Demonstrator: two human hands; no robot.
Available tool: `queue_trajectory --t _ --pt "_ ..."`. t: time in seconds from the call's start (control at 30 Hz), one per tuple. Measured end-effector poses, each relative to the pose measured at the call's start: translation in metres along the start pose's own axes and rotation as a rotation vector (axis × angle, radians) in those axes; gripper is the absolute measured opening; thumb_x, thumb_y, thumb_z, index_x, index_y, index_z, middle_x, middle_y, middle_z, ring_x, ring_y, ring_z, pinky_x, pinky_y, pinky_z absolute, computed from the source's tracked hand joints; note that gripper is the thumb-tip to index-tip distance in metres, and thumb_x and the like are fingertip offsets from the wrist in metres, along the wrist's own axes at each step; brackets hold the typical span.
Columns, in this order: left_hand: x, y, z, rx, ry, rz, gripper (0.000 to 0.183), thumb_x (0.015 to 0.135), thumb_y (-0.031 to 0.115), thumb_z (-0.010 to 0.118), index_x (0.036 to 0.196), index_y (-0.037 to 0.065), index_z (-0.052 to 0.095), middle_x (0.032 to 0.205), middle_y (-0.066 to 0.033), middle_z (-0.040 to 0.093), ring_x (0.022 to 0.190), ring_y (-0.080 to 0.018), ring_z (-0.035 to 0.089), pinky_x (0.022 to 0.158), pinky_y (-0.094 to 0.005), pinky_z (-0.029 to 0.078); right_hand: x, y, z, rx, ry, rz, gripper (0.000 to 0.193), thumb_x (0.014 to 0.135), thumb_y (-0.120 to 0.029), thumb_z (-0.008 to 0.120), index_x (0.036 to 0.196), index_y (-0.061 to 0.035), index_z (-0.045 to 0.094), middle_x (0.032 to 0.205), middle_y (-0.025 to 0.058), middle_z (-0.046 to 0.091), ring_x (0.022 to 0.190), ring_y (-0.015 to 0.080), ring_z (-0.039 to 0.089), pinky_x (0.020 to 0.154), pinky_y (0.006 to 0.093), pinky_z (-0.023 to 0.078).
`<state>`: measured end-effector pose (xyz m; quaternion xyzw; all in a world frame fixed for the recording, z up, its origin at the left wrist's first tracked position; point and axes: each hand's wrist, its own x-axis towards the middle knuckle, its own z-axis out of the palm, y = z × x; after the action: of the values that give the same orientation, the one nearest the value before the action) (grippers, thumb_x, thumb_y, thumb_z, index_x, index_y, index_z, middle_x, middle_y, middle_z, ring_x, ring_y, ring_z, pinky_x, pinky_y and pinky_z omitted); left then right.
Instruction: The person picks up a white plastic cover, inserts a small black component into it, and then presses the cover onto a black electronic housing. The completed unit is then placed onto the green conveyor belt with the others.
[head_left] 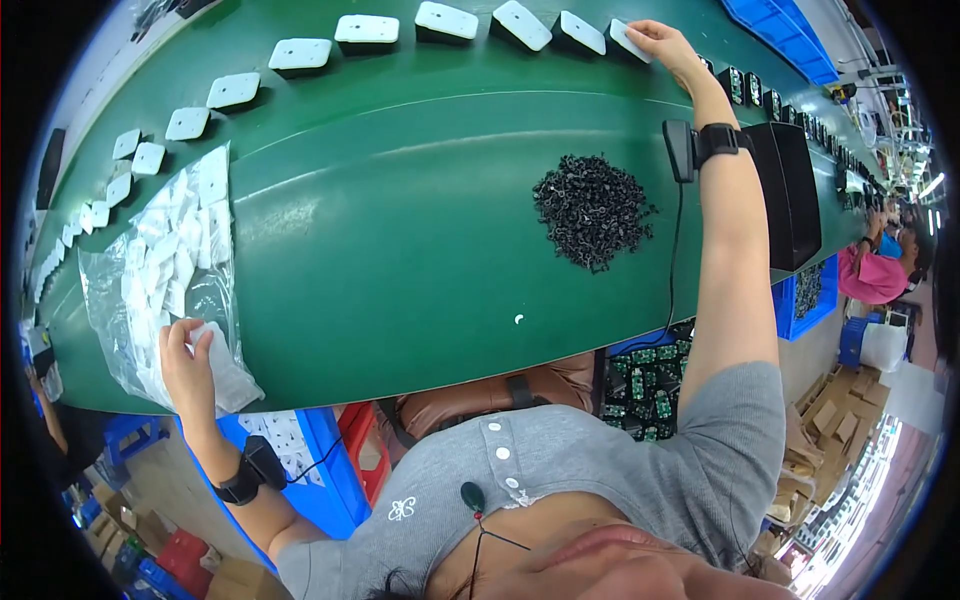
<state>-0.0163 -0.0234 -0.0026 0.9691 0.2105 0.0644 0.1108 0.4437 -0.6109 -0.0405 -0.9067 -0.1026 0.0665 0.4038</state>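
Note:
My right hand (662,48) reaches to the far side of the green table and pinches the edge of a white-topped black case (627,42), which stands tilted at the right end of a curved row. More cases of that kind (366,30) run along the far edge toward the left. Over a clear plastic bag (232,300) at the near left hovers or rests my left hand (188,365), its fingers bent and parted from the thumb. White flat pieces (165,262) fill the bag. Whether the left fingertips touch one cannot be made out.
A heap of small black parts (594,212) lies right of centre. Beside my right arm stand a black bin (785,195) and a row of green circuit boards (752,90). Blue bins (345,470) and more boards (645,385) sit below the table's edge. A person in pink (870,275) sits far right.

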Motion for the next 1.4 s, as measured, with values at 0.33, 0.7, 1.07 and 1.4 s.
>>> queue_trajectory --t 0.33,0.7,1.07,1.4 --pt "0.009 0.033 -0.033 0.019 -0.118 -0.083 0.012 0.081 0.006 0.064 0.085 0.001 0.054 0.072 -0.0057 0.053 0.058 -0.0154 0.044 0.057 -0.031 0.039 -0.078 -0.027 0.01 -0.108 0.272 -0.289 0.021 0.086 -0.019 0.066 0.1 -0.0032 0.066 0.088 -0.0011 0.065 0.074 0.0058 0.053 0.067 0.0207 0.043" --pt "0.021 0.168 0.027 -0.95 -0.014 0.178 0.015 0.092 0.006 0.056 0.103 0.001 0.046 0.071 -0.0043 0.052 0.051 -0.0085 0.055 0.041 -0.0186 0.038 -0.237 -0.094 0.085 -0.243 0.137 -0.201 0.015 0.079 -0.011 0.069 0.089 -0.0018 0.063 0.078 0.0054 0.054 0.065 0.0149 0.05 0.061 0.0284 0.043" --pt "0.002 0.235 0.089 -1.11 -0.332 0.338 0.007 0.091 -0.001 0.053 0.096 0.0 0.057 0.076 -0.0055 0.054 0.051 -0.0088 0.055 0.043 -0.0219 0.04 -0.239 -0.11 0.101 -0.528 0.267 -0.287 0.012 0.08 -0.02 0.068 0.081 -0.0093 0.061 0.075 0.001 0.053 0.069 0.0174 0.054 0.061 0.0318 0.045" --pt "0.011 0.226 0.09 -1.149 -0.279 0.345 0.008 0.091 -0.002 0.053 0.097 -0.001 0.058 0.081 -0.0058 0.054 0.052 -0.0089 0.056 0.042 -0.0216 0.04 -0.234 -0.133 0.11 -0.574 0.366 -0.383 0.011 0.078 -0.02 0.07 0.079 -0.0113 0.063 0.075 0.0006 0.052 0.068 0.0169 0.053 0.061 0.0302 0.045"
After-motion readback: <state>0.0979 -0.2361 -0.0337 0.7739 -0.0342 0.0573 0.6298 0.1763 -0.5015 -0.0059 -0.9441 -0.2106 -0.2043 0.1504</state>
